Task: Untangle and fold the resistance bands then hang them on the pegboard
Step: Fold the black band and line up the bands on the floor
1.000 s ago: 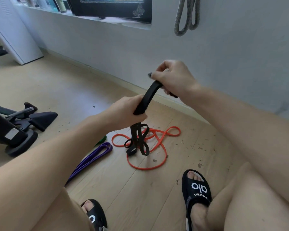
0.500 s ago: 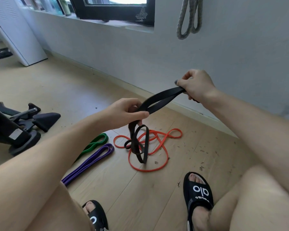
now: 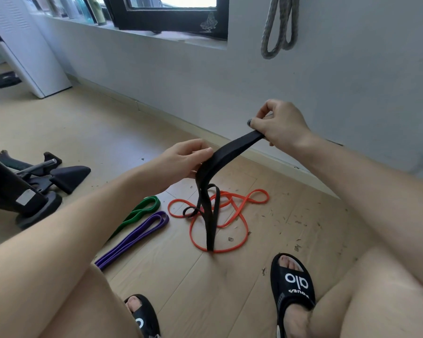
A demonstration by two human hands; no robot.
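Observation:
A black resistance band (image 3: 232, 150) stretches between my two hands above the floor. My right hand (image 3: 279, 125) pinches its upper end, and my left hand (image 3: 183, 162) grips it lower down. Below my left hand the band hangs in twisted loops that reach the floor. An orange band (image 3: 232, 248) lies tangled on the wooden floor under those loops. A green band (image 3: 142, 211) and a purple band (image 3: 132, 237) lie folded side by side to the left. A grey band (image 3: 279, 25) hangs on the wall at the top right.
Black exercise equipment (image 3: 29, 186) stands on the floor at the left. My feet in black slides (image 3: 293, 286) are at the bottom, knees on both sides. A white wall with a windowsill (image 3: 156, 37) runs behind. Small debris is scattered on the floor.
My right hand has moved right and away from the left, drawing a longer stretch of black band out between them. The hanging loops have dropped lower and reach the floor.

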